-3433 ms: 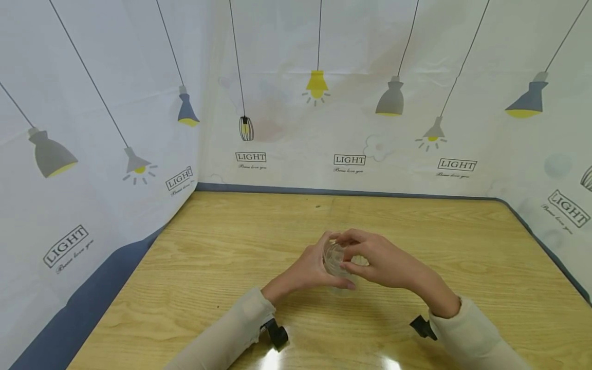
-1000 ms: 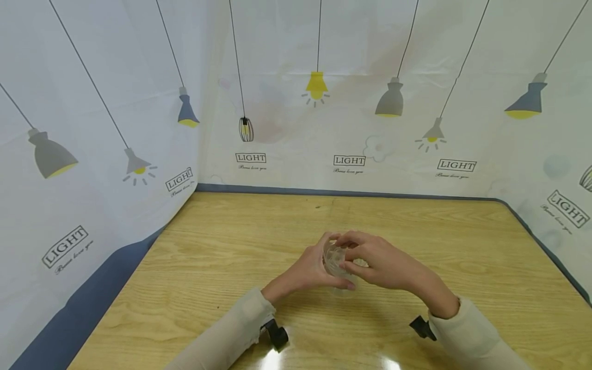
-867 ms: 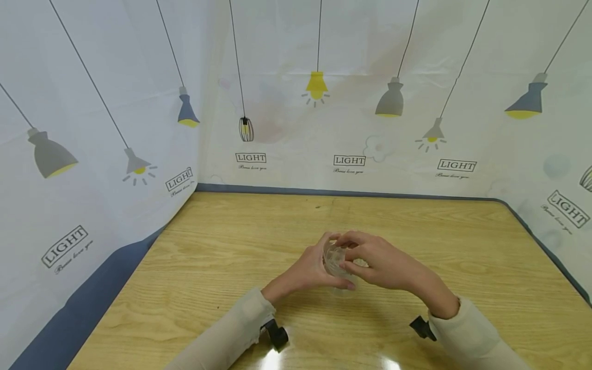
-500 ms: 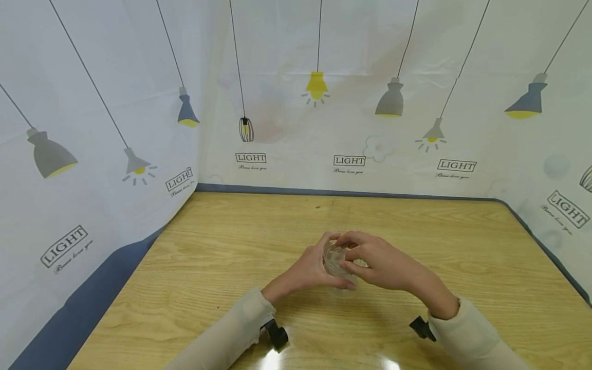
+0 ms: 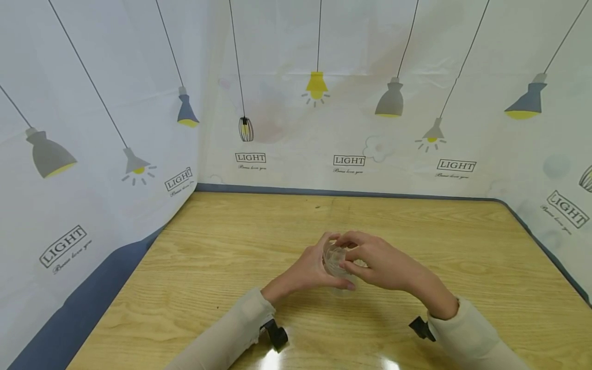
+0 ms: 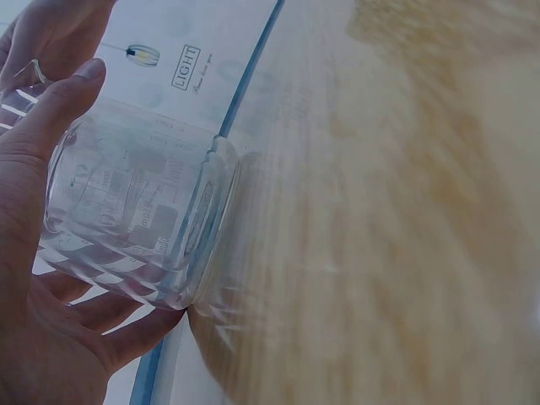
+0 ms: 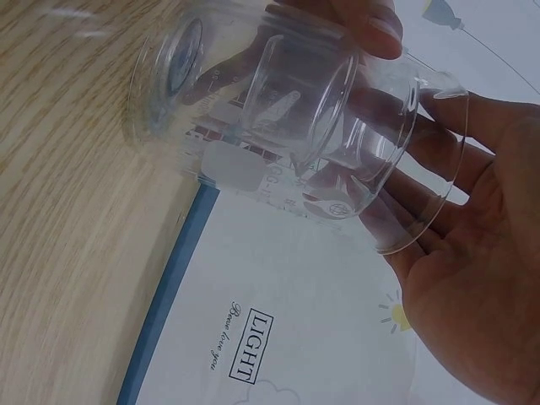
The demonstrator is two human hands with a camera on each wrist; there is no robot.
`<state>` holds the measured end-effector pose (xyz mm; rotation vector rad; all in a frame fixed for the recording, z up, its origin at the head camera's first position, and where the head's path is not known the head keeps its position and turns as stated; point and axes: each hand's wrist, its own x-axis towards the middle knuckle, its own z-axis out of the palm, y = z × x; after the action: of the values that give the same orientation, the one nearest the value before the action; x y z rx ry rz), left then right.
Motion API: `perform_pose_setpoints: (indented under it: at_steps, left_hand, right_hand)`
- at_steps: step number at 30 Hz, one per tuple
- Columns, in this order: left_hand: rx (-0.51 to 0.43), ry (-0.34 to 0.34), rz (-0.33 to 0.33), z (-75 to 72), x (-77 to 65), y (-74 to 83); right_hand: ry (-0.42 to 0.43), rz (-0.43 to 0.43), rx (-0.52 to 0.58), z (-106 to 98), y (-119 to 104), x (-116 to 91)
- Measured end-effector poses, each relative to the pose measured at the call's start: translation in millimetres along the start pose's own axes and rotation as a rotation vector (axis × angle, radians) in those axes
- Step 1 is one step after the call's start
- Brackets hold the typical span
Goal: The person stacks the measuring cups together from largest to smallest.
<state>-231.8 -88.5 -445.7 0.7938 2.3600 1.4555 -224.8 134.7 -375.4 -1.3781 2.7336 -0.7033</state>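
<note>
A clear glass measuring beaker (image 5: 334, 259) with smaller beakers nested inside stands upright on the table. My left hand (image 5: 305, 267) grips its side, thumb at the front and fingers round the back. White printed marks show on the outer beaker (image 6: 143, 194) in the left wrist view. My right hand (image 5: 388, 264) reaches over the mouth, thumb and fingers bent at the rim. In the right wrist view its fingers appear to pinch an inner beaker (image 7: 380, 156), with the smallest beaker (image 7: 295, 93) deeper in. Overlapping glass blurs the exact contact.
The wood-grain table (image 5: 222, 241) spreads around the hands. A white curtain (image 5: 287, 128) printed with lamps borders it at the back and sides, with a blue hem (image 5: 296, 191). Black camera mounts (image 5: 276, 335) sit on both cuffs.
</note>
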Motion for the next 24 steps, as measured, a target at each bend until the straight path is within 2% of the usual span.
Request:
perform_pose_setpoints:
  at_steps: [24]
  left_hand:
    - [0.016, 0.001, -0.008, -0.2, 0.8, -0.5]
  right_hand:
    - [0.012, -0.034, -0.041, 1.8, 0.5, 0.3]
